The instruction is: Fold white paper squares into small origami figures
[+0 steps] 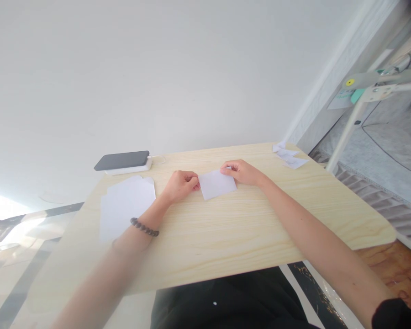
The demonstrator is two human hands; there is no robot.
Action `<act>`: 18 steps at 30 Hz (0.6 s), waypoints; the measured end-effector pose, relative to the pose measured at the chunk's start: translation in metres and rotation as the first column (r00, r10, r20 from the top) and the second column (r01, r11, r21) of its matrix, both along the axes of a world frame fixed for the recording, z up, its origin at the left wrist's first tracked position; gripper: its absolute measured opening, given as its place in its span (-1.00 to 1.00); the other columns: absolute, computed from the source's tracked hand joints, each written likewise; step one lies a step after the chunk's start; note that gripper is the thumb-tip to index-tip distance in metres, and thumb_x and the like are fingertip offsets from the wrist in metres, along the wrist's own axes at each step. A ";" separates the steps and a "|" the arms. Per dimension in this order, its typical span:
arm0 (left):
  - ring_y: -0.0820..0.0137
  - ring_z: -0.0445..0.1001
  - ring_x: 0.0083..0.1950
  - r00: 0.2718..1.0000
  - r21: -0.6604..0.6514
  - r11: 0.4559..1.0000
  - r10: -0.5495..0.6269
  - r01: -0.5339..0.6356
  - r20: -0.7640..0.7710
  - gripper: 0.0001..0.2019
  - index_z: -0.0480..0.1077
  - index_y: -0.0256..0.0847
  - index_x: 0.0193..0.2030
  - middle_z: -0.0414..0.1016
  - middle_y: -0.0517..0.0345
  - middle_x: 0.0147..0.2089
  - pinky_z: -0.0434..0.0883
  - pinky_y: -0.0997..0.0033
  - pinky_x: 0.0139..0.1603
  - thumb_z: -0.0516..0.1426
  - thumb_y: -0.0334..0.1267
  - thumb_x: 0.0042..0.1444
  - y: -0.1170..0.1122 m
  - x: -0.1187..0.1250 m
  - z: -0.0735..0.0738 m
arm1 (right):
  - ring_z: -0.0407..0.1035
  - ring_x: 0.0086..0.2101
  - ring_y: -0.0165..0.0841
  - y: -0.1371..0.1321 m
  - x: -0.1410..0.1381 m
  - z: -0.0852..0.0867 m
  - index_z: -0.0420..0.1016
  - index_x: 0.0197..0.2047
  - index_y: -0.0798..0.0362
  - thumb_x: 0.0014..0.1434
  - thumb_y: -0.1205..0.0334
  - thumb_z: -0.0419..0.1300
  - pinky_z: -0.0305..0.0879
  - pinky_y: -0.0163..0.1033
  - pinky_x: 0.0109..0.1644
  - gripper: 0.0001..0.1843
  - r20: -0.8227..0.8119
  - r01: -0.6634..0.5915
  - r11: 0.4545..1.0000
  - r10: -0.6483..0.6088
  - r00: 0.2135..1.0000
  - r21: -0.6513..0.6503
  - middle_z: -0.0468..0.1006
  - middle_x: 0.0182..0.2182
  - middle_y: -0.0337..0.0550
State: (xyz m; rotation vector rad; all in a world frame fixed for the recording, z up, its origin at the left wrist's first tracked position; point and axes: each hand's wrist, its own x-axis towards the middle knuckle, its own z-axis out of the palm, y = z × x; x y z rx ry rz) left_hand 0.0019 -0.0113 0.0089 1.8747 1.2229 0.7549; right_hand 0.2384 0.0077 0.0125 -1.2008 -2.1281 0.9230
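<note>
A small white sheet of paper [217,185], seemingly folded, is between my two hands just above or on the table [246,228]. My left hand [182,185] pinches its left edge, fingers closed. With thumb and fingers my right hand [238,172] grips the upper right corner. To the left, partly behind my left forearm, lies a stack of white paper sheets [126,203]. Several small folded paper pieces [289,155] rest at the table's far right corner.
A dark phone [123,160] lies on a white block [130,170] with a white cable [158,158] at the back left. The wall [192,82] stands behind the table. A white metal frame [347,132] rises on the right.
</note>
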 end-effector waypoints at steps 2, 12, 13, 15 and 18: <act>0.40 0.43 -0.39 0.996 -0.044 0.999 -0.014 0.017 0.085 -0.73 0.42 -0.30 -0.45 0.48 0.10 -0.45 0.36 0.47 -0.33 -0.07 -0.27 -0.05 0.001 0.000 -0.001 | 0.13 -0.55 -0.50 0.000 0.000 0.000 0.43 -0.34 0.10 0.05 -0.01 0.00 0.02 -0.37 -0.50 -0.64 0.005 0.004 1.000 -0.004 1.000 0.021 0.35 -0.52 -0.25; 0.44 0.34 -0.40 0.996 0.095 0.995 -0.020 0.028 -0.091 -0.66 0.41 -0.27 -0.40 0.44 0.18 -0.41 0.24 0.51 -0.41 -0.03 -0.05 0.04 -0.001 0.003 0.000 | 0.10 -0.61 -0.53 -0.007 -0.023 -0.006 0.42 -0.38 0.10 0.06 0.03 0.01 0.00 -0.39 -0.54 -0.68 0.042 -0.002 0.997 -0.001 0.999 0.078 0.28 -0.62 -0.29; 0.44 0.34 -0.39 0.994 0.102 0.994 -0.029 0.039 -0.103 -0.67 0.41 -0.27 -0.39 0.45 0.18 -0.40 0.24 0.51 -0.40 -0.03 -0.06 0.04 -0.001 0.003 0.000 | 0.10 -0.61 -0.53 -0.008 -0.024 -0.007 0.42 -0.39 0.11 0.06 0.03 0.01 -0.01 -0.39 -0.54 -0.68 0.042 -0.004 0.996 0.000 0.999 0.089 0.28 -0.63 -0.29; 0.44 0.35 -0.38 0.992 0.111 0.992 -0.042 0.056 -0.122 -0.69 0.41 -0.27 -0.38 0.46 0.18 -0.38 0.24 0.51 -0.38 -0.04 -0.09 0.05 -0.001 0.003 0.000 | 0.09 -0.61 -0.54 -0.008 -0.025 -0.007 0.43 -0.39 0.11 0.06 0.05 0.02 -0.01 -0.39 -0.54 -0.69 0.044 -0.009 0.995 0.005 0.999 0.101 0.28 -0.63 -0.29; 0.43 0.36 -0.36 0.989 0.118 0.990 -0.062 0.078 -0.137 -0.71 0.42 -0.27 -0.35 0.47 0.18 -0.36 0.25 0.51 -0.37 -0.05 -0.14 0.04 0.000 0.002 -0.001 | 0.09 -0.59 -0.53 -0.007 -0.024 -0.007 0.44 -0.38 0.11 0.06 0.07 0.02 0.00 -0.39 -0.53 -0.70 0.045 -0.009 0.994 0.004 0.999 0.107 0.30 -0.61 -0.28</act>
